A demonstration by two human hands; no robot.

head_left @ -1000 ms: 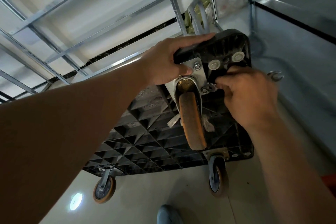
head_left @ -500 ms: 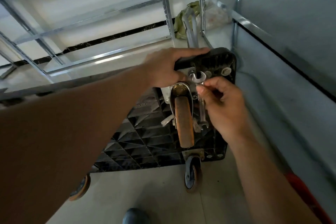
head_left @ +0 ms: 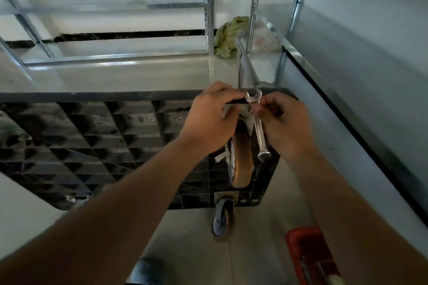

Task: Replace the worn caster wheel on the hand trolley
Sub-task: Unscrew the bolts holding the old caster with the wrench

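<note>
L hand [head_left: 209, 120] grips trolley deck [head_left: 97, 136] edge; R hand [head_left: 281, 122] pinches spanner [head_left: 257, 120] nr caster [head_left: 240, 159]. Seat jaw fully on nut before turning.

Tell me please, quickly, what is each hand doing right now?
Left hand: grips the trolley edge above the caster.
Right hand: pinches the wrench near its upper end.

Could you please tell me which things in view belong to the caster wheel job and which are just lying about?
For the job:
- trolley deck, tipped up
- worn caster wheel
- wrench, held by the right hand
- left hand, gripping the deck's edge

Lying about:
- green cloth
- red crate
- metal shelving
</note>
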